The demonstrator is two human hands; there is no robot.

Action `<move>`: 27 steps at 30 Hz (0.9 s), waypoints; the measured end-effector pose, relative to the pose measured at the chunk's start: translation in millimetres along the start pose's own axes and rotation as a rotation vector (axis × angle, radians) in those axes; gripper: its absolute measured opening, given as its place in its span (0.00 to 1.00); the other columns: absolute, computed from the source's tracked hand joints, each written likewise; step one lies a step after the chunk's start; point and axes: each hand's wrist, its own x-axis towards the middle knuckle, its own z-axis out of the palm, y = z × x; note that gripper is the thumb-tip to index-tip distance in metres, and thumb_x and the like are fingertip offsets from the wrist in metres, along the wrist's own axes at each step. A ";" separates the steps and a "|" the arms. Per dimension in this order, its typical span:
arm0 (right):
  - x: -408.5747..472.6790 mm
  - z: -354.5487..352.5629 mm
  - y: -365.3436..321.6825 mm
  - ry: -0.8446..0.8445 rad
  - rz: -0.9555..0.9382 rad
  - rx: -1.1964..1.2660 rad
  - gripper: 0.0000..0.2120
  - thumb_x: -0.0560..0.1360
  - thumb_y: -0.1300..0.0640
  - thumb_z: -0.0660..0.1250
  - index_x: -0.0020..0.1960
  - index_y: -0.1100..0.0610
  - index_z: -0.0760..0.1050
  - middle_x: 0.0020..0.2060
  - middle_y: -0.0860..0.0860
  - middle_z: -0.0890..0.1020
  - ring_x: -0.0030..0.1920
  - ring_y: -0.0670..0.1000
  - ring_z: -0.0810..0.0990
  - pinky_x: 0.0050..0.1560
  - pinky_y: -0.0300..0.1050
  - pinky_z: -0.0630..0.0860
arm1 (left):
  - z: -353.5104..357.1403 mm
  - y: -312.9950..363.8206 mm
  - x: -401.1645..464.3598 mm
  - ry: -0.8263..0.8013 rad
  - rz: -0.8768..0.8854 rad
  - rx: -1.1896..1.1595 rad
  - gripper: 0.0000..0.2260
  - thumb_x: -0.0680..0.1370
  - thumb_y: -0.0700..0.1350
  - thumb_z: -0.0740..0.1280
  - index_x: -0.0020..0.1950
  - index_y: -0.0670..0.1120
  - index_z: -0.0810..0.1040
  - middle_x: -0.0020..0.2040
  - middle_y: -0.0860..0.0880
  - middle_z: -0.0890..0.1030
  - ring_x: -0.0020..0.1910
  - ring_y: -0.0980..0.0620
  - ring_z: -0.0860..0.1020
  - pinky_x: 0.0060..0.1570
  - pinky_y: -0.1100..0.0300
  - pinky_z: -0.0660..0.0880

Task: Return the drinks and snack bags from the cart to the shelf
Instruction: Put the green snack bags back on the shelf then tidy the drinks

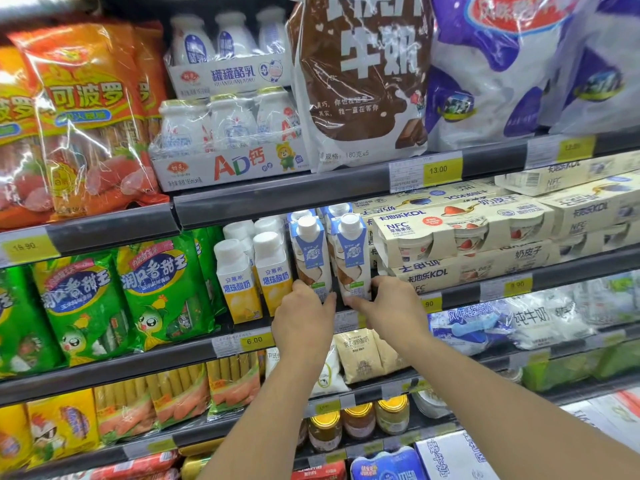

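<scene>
Two blue-and-white drink cartons with white caps stand side by side on the middle shelf (311, 336). My left hand (304, 318) grips the base of the left carton (310, 252). My right hand (393, 306) pinches the base of the right carton (351, 251). Both cartons are upright, at the shelf's front edge. More cartons of the same kind show behind them. The cart is out of view.
Yellow-and-white yoghurt drink cartons (254, 275) stand directly left of my hands. Cream boxed yoghurt cups (460, 237) sit stacked to the right. Green sausage bags (131, 292) fill the left. The upper shelf edge (311, 199) overhangs close above the carton caps.
</scene>
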 end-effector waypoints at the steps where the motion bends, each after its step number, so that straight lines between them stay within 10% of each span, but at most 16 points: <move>1: 0.8 0.0 -0.2 -0.002 0.001 -0.003 0.18 0.67 0.34 0.70 0.40 0.49 0.78 0.31 0.47 0.82 0.32 0.50 0.82 0.34 0.49 0.82 | -0.3 0.3 0.5 -0.002 -0.002 0.004 0.19 0.78 0.59 0.65 0.55 0.43 0.72 0.49 0.44 0.82 0.48 0.43 0.81 0.41 0.53 0.76; 27: 13.6 4.4 1.3 -0.015 0.002 -0.083 0.22 0.67 0.32 0.67 0.39 0.52 0.77 0.31 0.50 0.81 0.32 0.53 0.81 0.31 0.45 0.77 | 3.4 10.4 7.1 0.015 -0.099 0.045 0.20 0.77 0.60 0.65 0.55 0.44 0.73 0.49 0.46 0.82 0.49 0.43 0.82 0.38 0.55 0.71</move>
